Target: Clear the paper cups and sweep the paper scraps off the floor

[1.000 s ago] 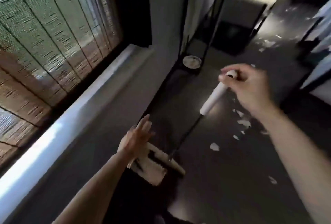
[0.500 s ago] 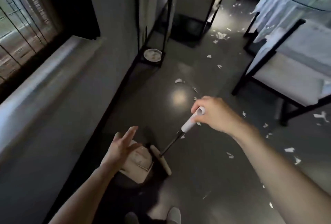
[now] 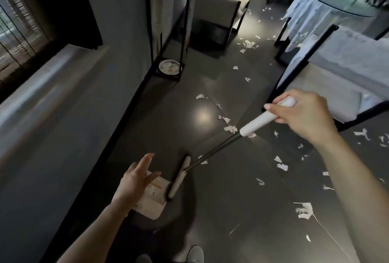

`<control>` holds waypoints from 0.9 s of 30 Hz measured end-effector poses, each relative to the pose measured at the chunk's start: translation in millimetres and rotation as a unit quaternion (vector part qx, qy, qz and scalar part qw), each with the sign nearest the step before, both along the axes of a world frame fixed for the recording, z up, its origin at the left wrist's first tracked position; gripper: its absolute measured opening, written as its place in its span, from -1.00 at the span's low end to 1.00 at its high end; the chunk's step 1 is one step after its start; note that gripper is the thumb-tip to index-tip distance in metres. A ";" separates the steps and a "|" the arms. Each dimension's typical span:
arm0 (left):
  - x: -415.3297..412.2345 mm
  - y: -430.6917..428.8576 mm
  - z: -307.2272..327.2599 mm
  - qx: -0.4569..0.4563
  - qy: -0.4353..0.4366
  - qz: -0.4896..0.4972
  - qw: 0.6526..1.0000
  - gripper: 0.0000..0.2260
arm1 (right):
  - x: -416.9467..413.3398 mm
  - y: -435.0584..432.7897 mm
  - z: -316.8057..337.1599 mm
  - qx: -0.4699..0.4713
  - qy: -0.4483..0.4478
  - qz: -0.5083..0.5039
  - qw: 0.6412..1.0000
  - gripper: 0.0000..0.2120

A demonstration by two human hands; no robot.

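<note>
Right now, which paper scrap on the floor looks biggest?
The ragged white scrap beside the right forearm, toward the bottom right of the view; the other scraps scattered up the aisle all look smaller.

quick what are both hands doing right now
Left hand: open, fingers spread, holding nothing, seen over the dustpan.
Right hand: closed around the white broom handle.

You see white paper scraps [image 3: 282,167] on the dark grey floor [image 3: 221,210], and your broom [image 3: 212,152] has a white handle [image 3: 259,122], black pole [image 3: 223,145] and cream head [image 3: 180,176]
</note>
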State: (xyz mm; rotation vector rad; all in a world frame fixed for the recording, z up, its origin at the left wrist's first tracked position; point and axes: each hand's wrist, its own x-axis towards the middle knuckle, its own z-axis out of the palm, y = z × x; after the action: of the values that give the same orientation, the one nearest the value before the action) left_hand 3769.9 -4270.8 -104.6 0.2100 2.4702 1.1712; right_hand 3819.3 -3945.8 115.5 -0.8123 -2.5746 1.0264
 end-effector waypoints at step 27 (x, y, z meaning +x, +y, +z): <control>0.4 2.1 -8.9 -0.032 0.103 -0.031 0.994 -0.46 | 90.4 -77.5 -198.2 -0.252 -0.530 0.074 0.806 -0.35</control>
State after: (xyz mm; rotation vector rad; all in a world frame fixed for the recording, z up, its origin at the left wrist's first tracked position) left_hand 3770.3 -4268.7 -113.5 0.4054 2.6530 1.0923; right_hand 3909.8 -4023.3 -82.7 -1.7502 -3.2971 1.7072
